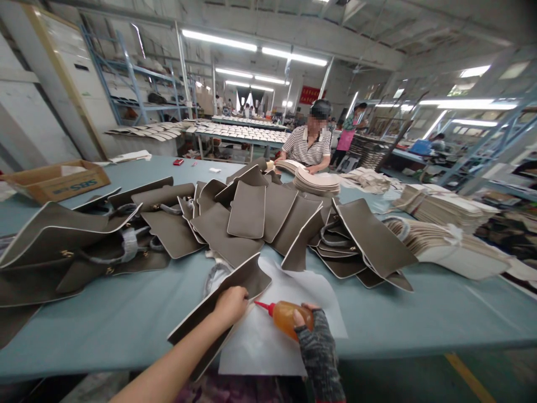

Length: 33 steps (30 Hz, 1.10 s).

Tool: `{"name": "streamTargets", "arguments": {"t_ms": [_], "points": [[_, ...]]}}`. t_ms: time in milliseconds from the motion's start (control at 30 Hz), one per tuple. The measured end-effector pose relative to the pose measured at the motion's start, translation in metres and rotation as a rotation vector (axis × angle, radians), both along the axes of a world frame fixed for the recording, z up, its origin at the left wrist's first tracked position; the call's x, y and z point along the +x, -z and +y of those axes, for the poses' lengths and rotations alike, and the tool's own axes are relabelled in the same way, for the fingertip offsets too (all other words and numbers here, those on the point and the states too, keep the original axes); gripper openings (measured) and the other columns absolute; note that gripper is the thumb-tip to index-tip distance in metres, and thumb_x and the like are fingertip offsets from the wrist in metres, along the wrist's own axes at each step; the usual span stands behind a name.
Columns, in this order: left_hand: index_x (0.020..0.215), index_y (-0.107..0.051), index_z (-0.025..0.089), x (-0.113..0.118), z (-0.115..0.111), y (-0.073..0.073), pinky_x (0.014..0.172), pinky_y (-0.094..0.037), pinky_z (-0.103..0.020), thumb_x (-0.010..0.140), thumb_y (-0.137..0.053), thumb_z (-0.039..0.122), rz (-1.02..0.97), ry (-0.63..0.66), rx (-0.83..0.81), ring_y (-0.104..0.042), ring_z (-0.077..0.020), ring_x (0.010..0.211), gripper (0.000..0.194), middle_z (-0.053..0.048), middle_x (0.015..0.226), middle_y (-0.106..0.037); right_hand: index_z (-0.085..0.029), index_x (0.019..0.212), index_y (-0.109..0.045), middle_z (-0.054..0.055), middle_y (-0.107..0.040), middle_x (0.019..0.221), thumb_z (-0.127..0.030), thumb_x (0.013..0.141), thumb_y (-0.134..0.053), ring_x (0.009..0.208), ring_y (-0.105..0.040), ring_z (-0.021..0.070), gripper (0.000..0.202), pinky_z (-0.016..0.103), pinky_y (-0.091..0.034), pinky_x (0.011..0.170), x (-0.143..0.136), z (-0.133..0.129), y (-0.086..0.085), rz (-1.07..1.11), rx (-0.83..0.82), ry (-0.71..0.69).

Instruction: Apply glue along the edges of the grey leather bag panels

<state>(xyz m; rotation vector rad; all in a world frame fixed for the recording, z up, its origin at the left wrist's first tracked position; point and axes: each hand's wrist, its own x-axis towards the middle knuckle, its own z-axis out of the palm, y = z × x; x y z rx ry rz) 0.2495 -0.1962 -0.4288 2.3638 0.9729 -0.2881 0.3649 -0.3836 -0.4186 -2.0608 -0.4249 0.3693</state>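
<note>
"Where is room showing?"
"Bare table (390, 319) is stretching along the front edge (403, 348), right of the white sheet (260, 350)."
"What's standing in the way?"
"Heaped brown panels (246, 211) are lying just beyond."
"The hands?"
"The left hand (231, 305) is gripping another panel (243, 278); the right hand (315, 329) is clasping a bottle (287, 319), its red tip (263, 305) pointing towards that."

The blue-green table (398, 319) bears brown panels (247, 210), a carton (59, 187), a white sheet (268, 352) and, seemingly, stacked pale pieces (453, 249).

Bright ceiling tubes (219, 41), warped edges
</note>
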Motion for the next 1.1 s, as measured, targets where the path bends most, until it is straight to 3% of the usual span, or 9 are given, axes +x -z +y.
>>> {"name": "streamTargets", "arguments": {"t_ms": [400, 533, 700, 833, 1100], "points": [[0.097, -0.07, 0.019, 0.0, -0.001, -0.002, 0.083, -0.047, -0.028, 0.075, -0.049, 0.018, 0.013, -0.012, -0.001, -0.063, -0.0225, 0.098, 0.031, -0.009, 0.102, -0.07, -0.02, 0.09, -0.055, 0.008, -0.061, 0.09, -0.052, 0.067, -0.058, 0.084, -0.058, 0.0244, 0.04, 0.036, -0.049, 0.076, -0.025, -0.006, 0.002, 0.06, 0.065, 0.02], [0.098, -0.07, 0.022, 0.0, -0.001, 0.0, 0.085, -0.046, -0.027, 0.078, -0.049, 0.019, 0.013, -0.009, -0.009, -0.062, -0.0213, 0.1, 0.029, -0.006, 0.104, -0.07, -0.019, 0.094, -0.054, 0.009, -0.061, 0.093, -0.055, 0.069, -0.056, 0.085, -0.059, 0.0237, 0.044, 0.034, -0.048, 0.078, -0.034, -0.009, -0.004, 0.117, 0.012, -0.016], [0.101, -0.068, 0.019, 0.0, -0.002, 0.005, 0.088, -0.046, -0.034, 0.082, -0.049, 0.018, 0.014, -0.001, -0.019, -0.061, -0.0217, 0.102, 0.027, -0.009, 0.106, -0.069, -0.02, 0.093, -0.057, 0.007, -0.064, 0.091, -0.054, 0.068, -0.057, 0.081, -0.061, 0.0231, 0.043, 0.033, -0.05, 0.074, -0.043, -0.014, -0.011, 0.159, -0.027, -0.057], [0.104, -0.064, 0.016, 0.0, -0.002, 0.009, 0.09, -0.045, -0.041, 0.087, -0.05, 0.027, 0.017, 0.008, -0.04, -0.061, -0.0207, 0.102, 0.024, -0.009, 0.107, -0.067, -0.02, 0.09, -0.059, 0.006, -0.066, 0.089, -0.053, 0.066, -0.059, 0.08, -0.062, 0.0231, 0.04, 0.032, -0.051, 0.072, -0.049, -0.016, -0.015, 0.192, -0.002, -0.071], [0.106, -0.062, 0.015, -0.001, -0.002, 0.011, 0.092, -0.043, -0.043, 0.089, -0.049, 0.033, 0.012, 0.004, -0.048, -0.059, -0.0209, 0.103, 0.028, -0.009, 0.109, -0.066, -0.021, 0.084, -0.06, 0.004, -0.066, 0.081, -0.052, 0.065, -0.06, 0.076, -0.061, 0.0219, 0.036, 0.03, -0.051, 0.066, -0.071, -0.013, -0.013, 0.164, 0.056, -0.039]]}}
